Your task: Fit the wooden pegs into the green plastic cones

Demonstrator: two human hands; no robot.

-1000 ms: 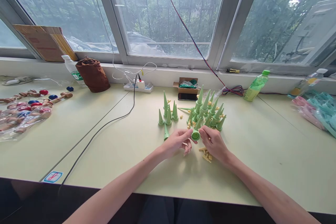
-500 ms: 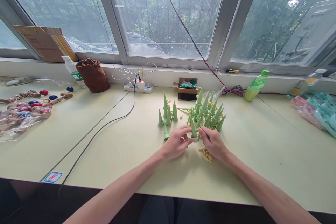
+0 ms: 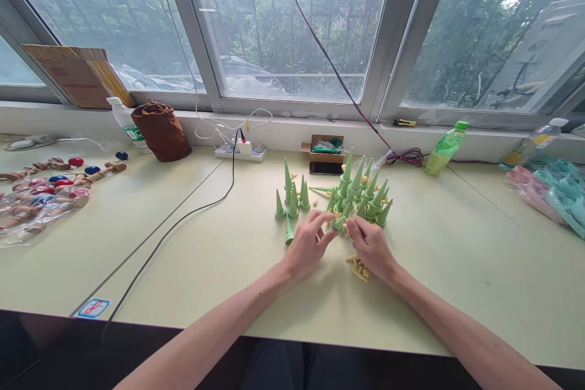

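Observation:
My left hand [image 3: 307, 247] has its thumb and fingers around a small green cone [image 3: 338, 223], whose tip now points away from me. Close against the cone's right side, my right hand [image 3: 373, 248] pinches a small yellow piece, mostly hidden by the fingers. Below that hand lies a pile of yellow pegs [image 3: 359, 269]. Just beyond both hands stands a dense cluster of green cones [image 3: 357, 186] with yellow bits among them. To the left is a smaller group of cones [image 3: 293, 202], and one cone [image 3: 289, 231] lies nearest to my left hand.
Behind the cones sit a small cardboard box [image 3: 326, 145] and a dark phone [image 3: 326, 168]. A black cable [image 3: 183, 217] crosses the table on the left. Bagged wooden toys [image 3: 43, 198] lie far left; a green bottle [image 3: 445, 149] and plastic bags [image 3: 555, 192] are right.
The cone in my left hand has gone from upright to tilted away from me, and the fingers holding it have shifted slightly. My right hand stays close beside it.

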